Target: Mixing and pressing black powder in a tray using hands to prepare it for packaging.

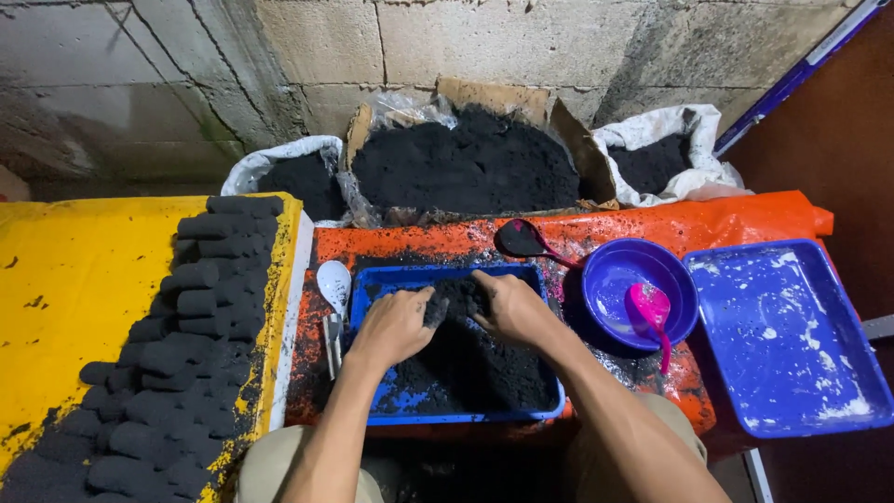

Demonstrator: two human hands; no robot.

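Observation:
A blue rectangular tray (368,281) sits on an orange-covered surface and holds a heap of black powder (475,359). My left hand (396,326) lies on the powder at the tray's left side, fingers curled into it. My right hand (507,305) presses into the powder near the tray's far edge, fingers bent down. The two hands are close together, with a clump of black powder between them. Both wrists are dusted with black.
Several black cylindrical briquettes (186,354) lie in rows on a yellow board (74,289) at left. A white spoon (333,279) lies beside the tray. A dark scoop (523,239), a purple bowl (615,270) with a pink scoop (650,307) and an empty blue tray (787,340) stand right. Sacks of black powder (466,163) line the wall.

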